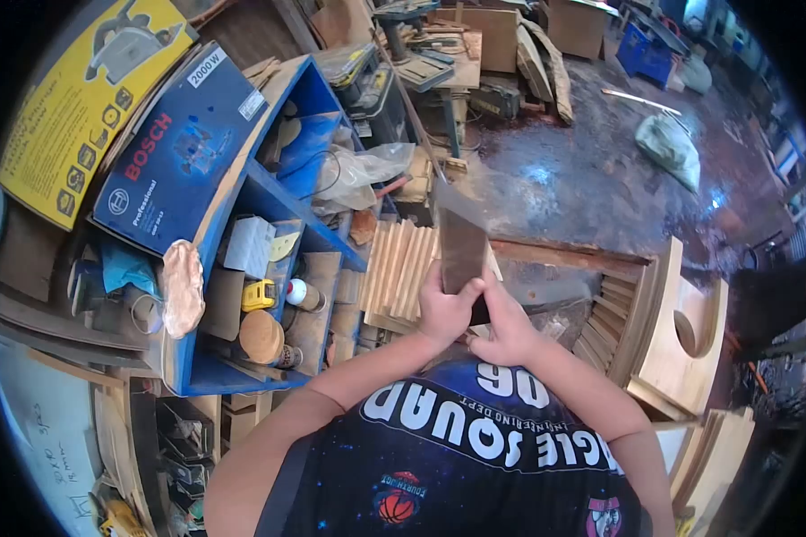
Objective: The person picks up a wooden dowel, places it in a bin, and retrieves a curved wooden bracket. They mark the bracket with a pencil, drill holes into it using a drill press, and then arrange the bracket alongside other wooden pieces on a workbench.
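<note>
1. Left hand and right hand both close around the lower end of a board, held upright at frame centre, likely for a steady two-handed grip.
2. Board: dark brown, flat, narrow; its top edge points to 12 o'clock.
3. Slats lie stacked at 9 o'clock of the hands, within reach.
4. Blue shelf stands at 9 o'clock, holding a tape measure.
5. Panel with a round hole rests at 3 o'clock.
</note>
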{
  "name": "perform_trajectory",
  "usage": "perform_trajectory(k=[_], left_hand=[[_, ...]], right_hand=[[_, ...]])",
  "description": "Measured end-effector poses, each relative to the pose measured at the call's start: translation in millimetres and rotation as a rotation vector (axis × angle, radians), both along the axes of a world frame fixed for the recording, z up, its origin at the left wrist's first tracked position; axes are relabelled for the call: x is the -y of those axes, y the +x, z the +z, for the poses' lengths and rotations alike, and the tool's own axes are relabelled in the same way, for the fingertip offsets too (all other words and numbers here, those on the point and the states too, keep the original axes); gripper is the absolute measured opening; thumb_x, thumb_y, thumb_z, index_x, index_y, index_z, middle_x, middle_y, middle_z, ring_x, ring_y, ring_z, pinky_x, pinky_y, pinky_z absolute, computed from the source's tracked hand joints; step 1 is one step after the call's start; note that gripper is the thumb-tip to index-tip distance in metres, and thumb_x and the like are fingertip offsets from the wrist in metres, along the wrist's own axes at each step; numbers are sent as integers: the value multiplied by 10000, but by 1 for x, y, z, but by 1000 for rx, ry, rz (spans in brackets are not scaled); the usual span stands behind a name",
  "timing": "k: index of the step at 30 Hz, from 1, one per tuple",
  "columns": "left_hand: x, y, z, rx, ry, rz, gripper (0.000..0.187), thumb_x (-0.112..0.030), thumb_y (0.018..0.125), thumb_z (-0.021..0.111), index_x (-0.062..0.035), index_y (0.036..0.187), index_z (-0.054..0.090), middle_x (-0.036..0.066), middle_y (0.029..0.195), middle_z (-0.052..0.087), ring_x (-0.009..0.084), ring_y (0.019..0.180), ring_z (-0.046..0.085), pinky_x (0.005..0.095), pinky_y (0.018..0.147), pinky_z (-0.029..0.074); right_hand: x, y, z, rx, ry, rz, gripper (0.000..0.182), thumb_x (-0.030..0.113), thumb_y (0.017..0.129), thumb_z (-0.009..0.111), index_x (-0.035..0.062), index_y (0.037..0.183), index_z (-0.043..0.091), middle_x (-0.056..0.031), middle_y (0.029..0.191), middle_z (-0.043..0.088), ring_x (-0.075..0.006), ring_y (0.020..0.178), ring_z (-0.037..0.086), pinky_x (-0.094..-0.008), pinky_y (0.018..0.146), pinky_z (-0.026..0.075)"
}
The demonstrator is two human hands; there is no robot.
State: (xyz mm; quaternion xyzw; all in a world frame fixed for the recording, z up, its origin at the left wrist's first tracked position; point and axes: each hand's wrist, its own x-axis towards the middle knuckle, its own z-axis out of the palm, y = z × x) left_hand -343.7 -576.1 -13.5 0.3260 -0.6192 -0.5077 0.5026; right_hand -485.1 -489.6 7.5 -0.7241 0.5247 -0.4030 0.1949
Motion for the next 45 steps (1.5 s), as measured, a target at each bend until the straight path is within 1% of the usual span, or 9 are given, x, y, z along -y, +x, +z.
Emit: perform_trajectory(k=[11, 22, 25, 28, 30, 33, 39, 42, 45], left_hand=[[87, -18, -25, 53, 132, 340, 411, -114, 855, 881, 6, 1172, 649, 87, 1085, 747, 169, 994, 703, 343, 911, 558], [201, -225, -52, 416, 322, 514, 481, -160, 805, 929, 0, 1187, 683, 83, 1047, 764, 168, 964, 721, 342, 884, 574], [244, -269, -35, 385, 350, 525, 361, 30, 804, 793, -4, 1152, 702, 83, 1084, 760, 188, 1021, 718, 372, 931, 579], [294, -281, -113, -62, -45, 506, 526, -207, 923, 784, 32, 1334, 559, 134, 1305, 660, 252, 1165, 659, 413, 1032, 522], [315, -318, -49, -18, -164, 395, 783, -610, 924, 662, 30, 1354, 526, 134, 1304, 637, 230, 1160, 631, 390, 1017, 506], [331, -343, -47, -54, -211, 397, 976, -839, 899, 602, 21, 1350, 515, 122, 1269, 627, 206, 1148, 614, 386, 1001, 506], [381, -417, -69, -153, -214, 423, 1020, -866, 894, 565, 22, 1386, 470, 107, 1259, 601, 233, 1166, 620, 412, 1017, 514], [413, -448, -83, -185, -84, 298, 1071, -875, 909, 528, 21, 1476, 383, 134, 1414, 523, 265, 1228, 597, 448, 1047, 511], [463, -473, -90, -437, 75, 250, 1027, -847, 918, 554, 29, 1439, 427, 138, 1376, 551, 258, 1211, 604, 440, 1022, 516]], right_hand=[[95, -226, -131, -822, 1085, -141, 923, 432, 850, 791, 18, 1595, 437, -234, 1667, 407, -336, 1560, 380, -583, 1277, 259], [36, -498, -250, 22, 1409, -250, 491, 333, 963, 697, -21, 1297, 635, -262, 1329, 641, -357, 1261, 622, -460, 1065, 485], [51, -540, -260, -6, 1315, -281, 407, 310, 978, 686, -23, 1213, 673, -261, 1227, 692, -376, 1168, 676, -467, 1006, 523], [137, -576, -234, -27, 916, -378, 340, 286, 994, 675, -24, 1129, 711, -260, 1125, 742, -394, 1076, 729, -474, 946, 560], [217, -585, -158, -169, 470, -538, 293, 184, 976, 714, -10, 1192, 676, -217, 1084, 747, -339, 1023, 742, -430, 909, 571], [303, -575, -45, -373, 1, -467, 680, 196, 873, 803, 21, 1473, 536, -223, 1416, 623, -393, 1381, 560, -507, 1169, 415], [375, -484, 9, -436, 110, 131, 1075, 370, 830, 843, -123, 1598, 274, -365, 1648, 306, -505, 1572, 265, -572, 1299, 218], [416, -497, 11, -167, -54, 438, 1076, 353, 837, 833, -61, 1637, 245, -324, 1680, 291, -451, 1590, 269, -559, 1311, 203], [451, -557, -7, -561, -16, 278, 1059, 315, 778, 827, -14, 1632, 295, -239, 1693, 324, -403, 1602, 269, -540, 1312, 203]])
